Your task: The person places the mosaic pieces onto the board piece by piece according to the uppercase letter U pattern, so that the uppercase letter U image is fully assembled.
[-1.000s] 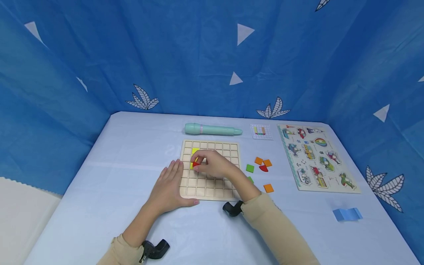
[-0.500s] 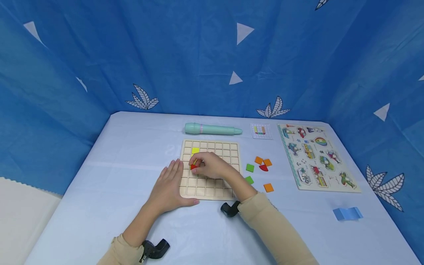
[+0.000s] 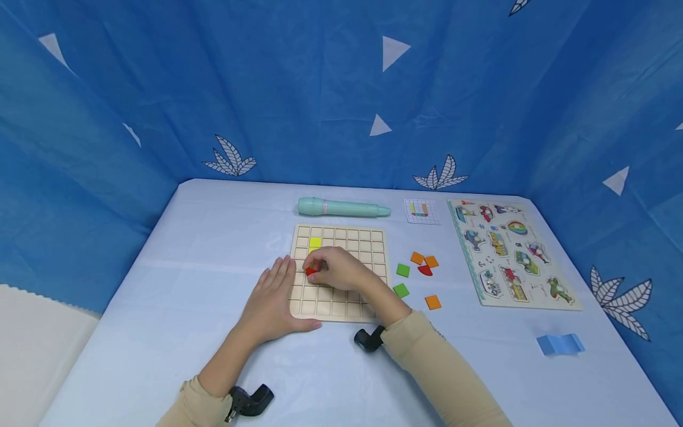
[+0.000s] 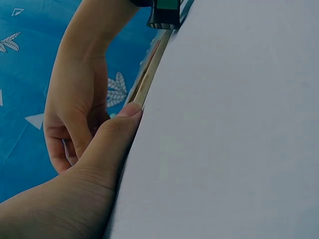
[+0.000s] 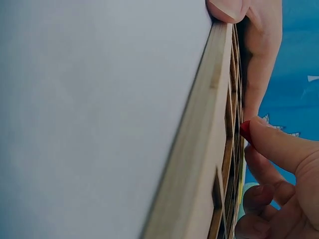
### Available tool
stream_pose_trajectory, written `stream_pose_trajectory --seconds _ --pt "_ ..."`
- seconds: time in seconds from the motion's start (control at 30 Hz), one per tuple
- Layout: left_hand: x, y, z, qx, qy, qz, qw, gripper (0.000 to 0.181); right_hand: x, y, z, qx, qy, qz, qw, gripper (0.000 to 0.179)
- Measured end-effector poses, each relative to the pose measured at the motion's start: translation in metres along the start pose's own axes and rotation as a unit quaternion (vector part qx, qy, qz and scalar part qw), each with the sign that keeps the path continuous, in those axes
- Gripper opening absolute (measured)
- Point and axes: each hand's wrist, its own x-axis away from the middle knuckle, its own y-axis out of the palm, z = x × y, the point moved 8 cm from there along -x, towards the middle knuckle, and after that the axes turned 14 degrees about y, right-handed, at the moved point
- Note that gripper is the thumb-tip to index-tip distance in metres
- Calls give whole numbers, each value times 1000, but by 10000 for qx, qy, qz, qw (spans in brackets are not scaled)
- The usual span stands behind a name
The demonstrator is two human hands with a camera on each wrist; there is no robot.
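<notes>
A wooden grid board (image 3: 341, 309) lies on the table, with yellow square tiles (image 3: 315, 242) in its left part. Over the grid, just below the yellow tiles, my right hand (image 3: 341, 270) pinches a small red tile (image 5: 246, 131) between thumb and fingers, close to the board's surface. The red tile (image 3: 311, 271) is partly covered by the fingertips in the head view. My left hand (image 3: 272, 299) lies flat with straight fingers along the board's left edge. Its thumb (image 4: 130, 110) touches the near edge of the board.
Right of the board lie green tiles (image 3: 402, 270), orange tiles (image 3: 433, 302) and another red tile (image 3: 425, 270). A mint-green microphone-shaped tube (image 3: 341, 208) and a pattern card (image 3: 422, 212) are behind. A picture puzzle board (image 3: 512, 255) and folded blue piece (image 3: 560, 344) sit far right.
My right hand has moved slightly toward me with the red tile, from beside the yellow tiles to just below them. The left hand stays in place.
</notes>
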Motion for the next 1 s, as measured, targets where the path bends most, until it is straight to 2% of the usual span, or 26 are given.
stream_pose_trajectory --seconds 0.33,0.63,1.0 --pt "0 -2 1 5 15 10 10000 140 0 -2 1 204 102 59 9997 25" --pt "0 -2 2 67 0 42 10000 139 4 -2 1 845 75 133 9963 29" --pt "0 -2 3 38 15 56 10000 139 8 -2 1 819 6 182 9965 24"
